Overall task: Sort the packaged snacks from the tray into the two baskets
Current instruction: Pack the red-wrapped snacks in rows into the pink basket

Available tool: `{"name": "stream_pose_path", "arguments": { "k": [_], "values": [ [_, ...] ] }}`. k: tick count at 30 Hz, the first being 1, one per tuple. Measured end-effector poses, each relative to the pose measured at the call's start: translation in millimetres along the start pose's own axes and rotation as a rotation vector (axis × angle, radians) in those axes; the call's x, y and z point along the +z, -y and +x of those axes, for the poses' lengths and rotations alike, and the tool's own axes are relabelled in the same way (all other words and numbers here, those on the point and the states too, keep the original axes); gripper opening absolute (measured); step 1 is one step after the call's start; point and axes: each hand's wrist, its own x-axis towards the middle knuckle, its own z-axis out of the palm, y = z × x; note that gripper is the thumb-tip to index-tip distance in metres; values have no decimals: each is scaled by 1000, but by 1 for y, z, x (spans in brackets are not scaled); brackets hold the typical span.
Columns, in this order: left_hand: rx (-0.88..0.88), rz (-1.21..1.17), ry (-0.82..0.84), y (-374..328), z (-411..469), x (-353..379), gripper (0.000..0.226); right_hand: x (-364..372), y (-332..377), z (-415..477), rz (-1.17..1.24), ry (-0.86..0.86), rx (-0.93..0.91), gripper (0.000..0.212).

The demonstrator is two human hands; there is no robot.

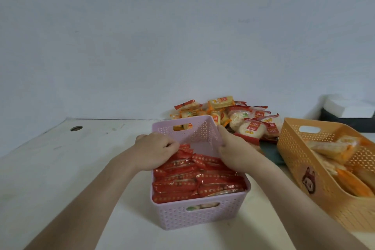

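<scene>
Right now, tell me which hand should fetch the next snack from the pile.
Likely right: the right hand lies beside the pile; the left hand holds red packets across the purple basket.

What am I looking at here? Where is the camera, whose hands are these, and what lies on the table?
No machine here: a person works with bare hands, and one camera worn on the head looks down at them. On the white table stands a lilac basket packed with red packets. The left hand curls its fingers on those packets; the right hand rests at the basket's right side, its grip unclear. An orange basket to the right holds yellow-orange packets. Behind lies the unsorted pile of snacks on a dark tray.
</scene>
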Motion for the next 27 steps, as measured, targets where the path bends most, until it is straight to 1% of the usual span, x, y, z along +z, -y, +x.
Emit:
{"name": "stream_pose_path", "arguments": {
  "k": [4,6,7,9,11,13,14,16,17,18,20,23,25,27],
  "values": [
    [44,45,-55,-4,-5,-1,45,5,0,-7,-93,-93,25,24],
    [59,51,-70,-5,-6,-1,46,4,-3,-7,-93,-84,53,20],
    [61,60,-53,-6,-6,-2,47,3,-6,-5,-76,-65,70,22],
    [47,92,-4,-7,-7,-2,50,-2,-13,-2,22,-42,111,32],
    [30,131,-20,-8,-4,-5,53,-10,-22,2,100,-85,161,45],
    [42,135,-139,-9,2,-12,53,-16,-36,11,90,-172,226,48],
    [67,109,-217,-13,7,-16,49,-17,-44,16,71,-217,268,50],
    [153,17,-350,-27,17,-28,30,-18,-58,23,68,-278,346,64],
    [194,-27,-381,-38,27,-34,25,-17,-65,26,83,-293,373,71],
    [228,-53,-383,-50,36,-39,26,-16,-69,29,97,-299,394,77],
    [298,-41,-304,-78,62,-42,29,-11,-77,32,128,-295,438,81],
    [357,138,-53,-118,104,-31,31,2,-85,41,212,-323,472,83],
    [391,302,92,-139,130,-15,30,8,-91,48,264,-411,494,85],
    [455,454,139,-151,156,2,30,9,-96,54,329,-518,520,86]
  ]
}}
